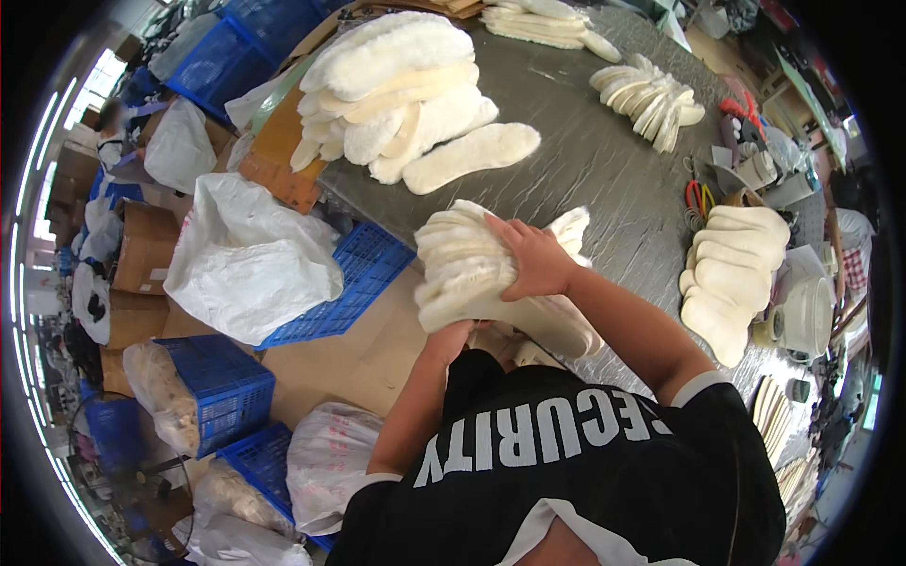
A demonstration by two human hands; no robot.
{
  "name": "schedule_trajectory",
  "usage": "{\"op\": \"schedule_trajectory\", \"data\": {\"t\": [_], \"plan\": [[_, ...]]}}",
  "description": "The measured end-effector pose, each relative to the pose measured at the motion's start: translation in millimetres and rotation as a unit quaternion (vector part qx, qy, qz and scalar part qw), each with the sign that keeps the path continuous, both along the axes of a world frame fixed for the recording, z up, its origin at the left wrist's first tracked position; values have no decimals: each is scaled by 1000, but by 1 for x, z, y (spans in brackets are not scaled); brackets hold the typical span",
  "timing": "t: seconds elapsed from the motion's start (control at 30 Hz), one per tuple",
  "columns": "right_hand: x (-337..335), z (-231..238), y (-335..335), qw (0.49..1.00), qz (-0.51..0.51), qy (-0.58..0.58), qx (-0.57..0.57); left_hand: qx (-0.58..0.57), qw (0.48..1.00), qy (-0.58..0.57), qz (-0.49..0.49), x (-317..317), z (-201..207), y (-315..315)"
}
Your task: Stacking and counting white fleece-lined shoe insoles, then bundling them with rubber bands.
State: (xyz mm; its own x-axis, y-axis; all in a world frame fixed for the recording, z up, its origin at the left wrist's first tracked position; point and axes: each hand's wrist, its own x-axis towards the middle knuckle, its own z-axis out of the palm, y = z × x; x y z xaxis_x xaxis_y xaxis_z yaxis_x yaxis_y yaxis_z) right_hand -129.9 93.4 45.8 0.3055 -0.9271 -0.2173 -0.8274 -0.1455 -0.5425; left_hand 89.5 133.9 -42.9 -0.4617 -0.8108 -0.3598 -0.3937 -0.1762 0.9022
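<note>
A thick bundle of cream fleece insoles point(462, 269) is between my hands at the table's near left edge. My right hand point(538, 257) grips it from above and the right, fingers spread over the fluffy side. My left hand point(451, 340) holds its lower end from beneath; those fingers are mostly hidden behind the insoles. The bundle is tilted, its far ends fanning out past my right hand. Just beyond it, a single fleece insole point(472, 158) lies flat beside a tall pile of fleece insoles point(392, 80).
The dark table point(557, 113) carries more insole piles, one fanned point(651, 99) and one at the right point(736, 269). Red-handled scissors point(698, 196) lie near the right pile. To the left, a white sack point(250, 259) sits in a blue crate point(349, 283), with other crates and cardboard boxes point(146, 245).
</note>
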Motion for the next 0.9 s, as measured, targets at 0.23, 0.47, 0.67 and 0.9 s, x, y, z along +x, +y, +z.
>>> {"op": "schedule_trajectory", "data": {"t": [0.23,0.47,0.67,0.9], "plan": [[-19,-9,16,934,-320,-146,69,290,841,408,202,-59,-16,-12],[-48,7,22,805,-577,-71,121,23,968,224,112,-107,19,-26],[-49,20,28,849,-512,-10,129,61,978,173,98,-101,7,-48],[-125,-54,58,830,-367,-420,-9,32,984,171,39,-100,9,-79]]}}
